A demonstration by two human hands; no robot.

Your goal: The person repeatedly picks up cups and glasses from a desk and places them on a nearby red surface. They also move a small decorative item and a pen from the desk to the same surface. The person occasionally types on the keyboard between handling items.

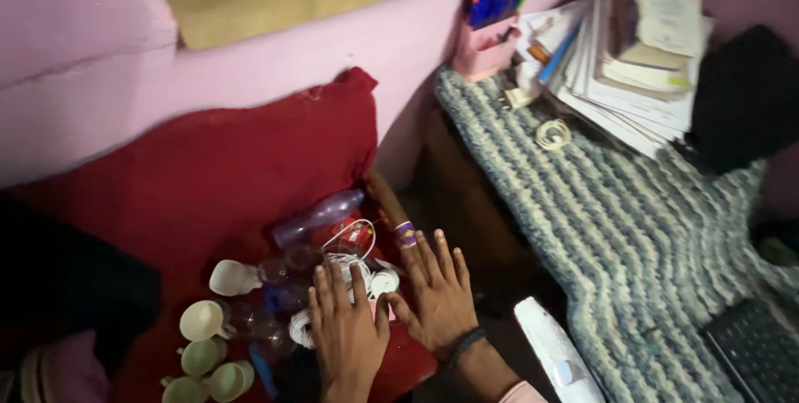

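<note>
1. Centrally, a tangle of white cable is seen lying on the red cloth, which serves as the landmark for everything else.
2. The left hand is laid flat on the near end of the cable, at the lower edge of the red cloth; its grip is wide, fingers spread, with nothing clasped.
3. The right hand is pressed palm-down just beside the left, at the right border of the red cloth; its grip is likewise wide and nothing is held in it. A dark band is worn at its wrist.
4. A purple bottle is found lying on its side on the red cloth, just beyond the cable.
5. Several pale cups are grouped at the lower left of the red cloth, near the left hand.
6. A small purple band is seen at the right edge of the red cloth, just above the right fingertips.
7. To the right of the red cloth, a knitted blue-grey cover is spread over a raised surface.
8. At the far end of that cover, well apart from the red cloth, a stack of papers and a pink pen holder are placed.
</note>
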